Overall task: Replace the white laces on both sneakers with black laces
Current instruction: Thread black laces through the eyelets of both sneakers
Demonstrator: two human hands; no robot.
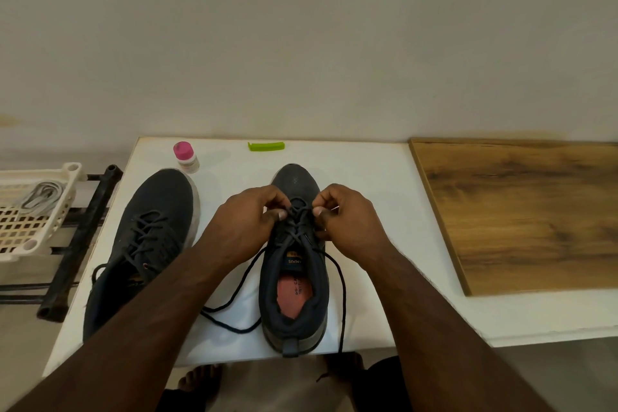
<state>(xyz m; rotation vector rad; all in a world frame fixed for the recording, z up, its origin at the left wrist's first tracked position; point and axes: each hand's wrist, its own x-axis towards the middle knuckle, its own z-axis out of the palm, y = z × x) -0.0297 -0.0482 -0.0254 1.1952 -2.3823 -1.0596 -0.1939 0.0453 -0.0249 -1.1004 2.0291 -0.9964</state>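
Two dark sneakers stand on the white table (368, 170), toes pointing away from me. The right sneaker (294, 298) carries a black lace (234, 288) whose loose ends trail left across the table and right over the front edge. My left hand (247, 221) and my right hand (351, 217) each pinch this lace over the shoe's eyelets, one on either side. The left sneaker (153, 221) is threaded with a black lace and partly hidden by my left forearm. White laces (41, 197) lie in a cream basket.
The cream plastic basket (72, 177) sits on a black metal rack (83, 234) left of the table. A pink-capped bottle (185, 157) and a green strip (266, 146) lie near the far edge. A wooden board (535, 211) covers the right side.
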